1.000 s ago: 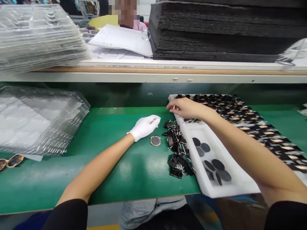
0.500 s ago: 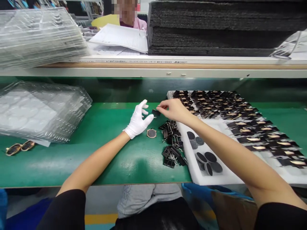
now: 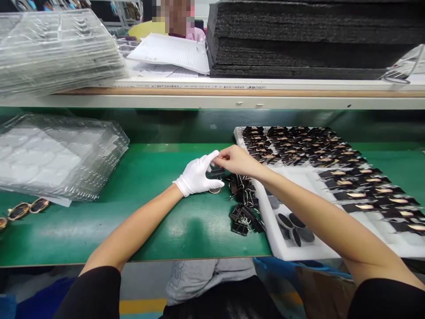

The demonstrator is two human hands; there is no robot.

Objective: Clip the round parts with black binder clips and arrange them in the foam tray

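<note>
My left hand (image 3: 198, 176), in a white glove, has its thumb and fingers spread around a black binder clip (image 3: 218, 173). My bare right hand (image 3: 232, 159) meets it from the right, fingertips pinched at the clip's upper side. Exactly how the fingers touch the clip is partly hidden. Below my left thumb, a round dark lens in a thin gold rim (image 3: 215, 191) lies on the green table (image 3: 159, 221), mostly covered by the glove. Loose black binder clips (image 3: 244, 217) are heaped just right of my hands.
A white foam tray (image 3: 270, 235) holds loose dark lenses (image 3: 294, 223) and rows of clipped pieces (image 3: 299, 144). Gold-rimmed sunglasses (image 3: 28, 209) and stacked clear plastic trays (image 3: 63, 155) lie left. Black foam sheets (image 3: 299, 44) sit on the shelf (image 3: 166, 101); a person (image 3: 195, 34) is beyond.
My left hand has moved right, closing in on the binder clip and covering most of the round lens. My right hand and the clip have come lower, toward the glove. The view has shifted slightly.
</note>
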